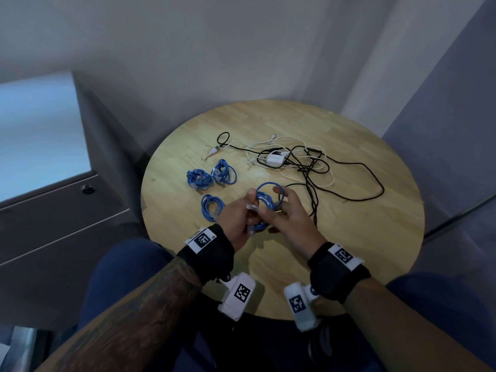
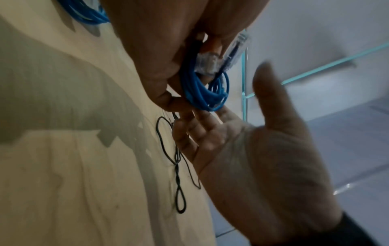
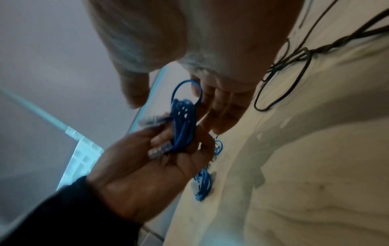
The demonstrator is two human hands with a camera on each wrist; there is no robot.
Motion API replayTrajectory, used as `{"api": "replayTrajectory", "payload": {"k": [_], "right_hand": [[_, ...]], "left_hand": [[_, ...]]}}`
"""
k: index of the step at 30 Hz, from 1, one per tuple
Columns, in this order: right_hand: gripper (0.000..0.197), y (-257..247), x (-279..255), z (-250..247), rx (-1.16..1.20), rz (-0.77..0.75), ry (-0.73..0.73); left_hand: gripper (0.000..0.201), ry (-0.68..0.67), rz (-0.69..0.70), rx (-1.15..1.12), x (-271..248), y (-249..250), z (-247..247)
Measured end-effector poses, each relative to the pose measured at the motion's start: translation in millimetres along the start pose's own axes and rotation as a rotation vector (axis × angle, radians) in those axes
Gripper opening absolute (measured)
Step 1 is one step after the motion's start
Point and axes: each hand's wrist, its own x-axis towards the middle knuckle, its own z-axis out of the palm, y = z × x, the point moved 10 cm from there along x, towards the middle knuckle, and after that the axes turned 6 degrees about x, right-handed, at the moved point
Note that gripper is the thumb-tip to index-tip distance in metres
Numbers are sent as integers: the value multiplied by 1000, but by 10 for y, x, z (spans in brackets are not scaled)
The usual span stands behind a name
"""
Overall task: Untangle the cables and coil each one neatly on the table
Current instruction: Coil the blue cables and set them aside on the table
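Left hand: grips the blue cable coil, clear plugs at its fingers.
Right hand: fingers relaxed, touching the coil's far loop.
Coil: held above the counter.
Finished coils: three, left.
Black-and-white tangle: beyond.

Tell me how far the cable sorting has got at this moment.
Done: three blue coils lie on the table. In hand: the left hand grips a fourth blue cable bundle, with the right hand open against its loops. Left: the tangle of black and white cables around a white charger, not yet separated.
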Motion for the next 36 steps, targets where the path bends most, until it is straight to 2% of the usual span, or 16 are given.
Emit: {"api": "replayTrajectory", "payload": {"k": [1,3,7,9,12,13,16,19,21,23,28,33,36], "right_hand": [[61,21,-4,34,-2,-9,-3],[58,46,-1,53,33,-7,38],[74,29,37,-97,-15,-6,136],[64,-27,49,-158,-33,-15,141],[33,-126,66,-223,23,-57,145],[30,-139,73,-243,25,-66,152],[39,-128,73,-283,35,-55,173],[20,-76,80,-290,205,39,172],[14,-126,111,-369,340,69,181],[15,-259,161,-586,365,16,250],[17,-592,169,-1108,223,-180,485],[16,-565,178,-1249,207,-162,579],[11,-600,163,-1214,221,-183,532]], "left_hand": [[44,15,33,55,-13,14,9],[40,37,74,132,-47,9,44],[39,45,124,129,0,-29,84],[38,18,139,142,10,-18,110],[39,-43,156,187,-25,15,179],[39,-61,152,206,-35,12,209],[37,-87,127,255,-37,-30,245],[37,-111,101,288,-32,-52,257],[36,-125,92,313,-42,-64,269],[35,-146,63,350,-59,-111,290],[25,-242,-37,394,-113,-292,395],[16,-360,2,361,-153,-252,497],[14,-256,56,296,-118,-100,377]]}}
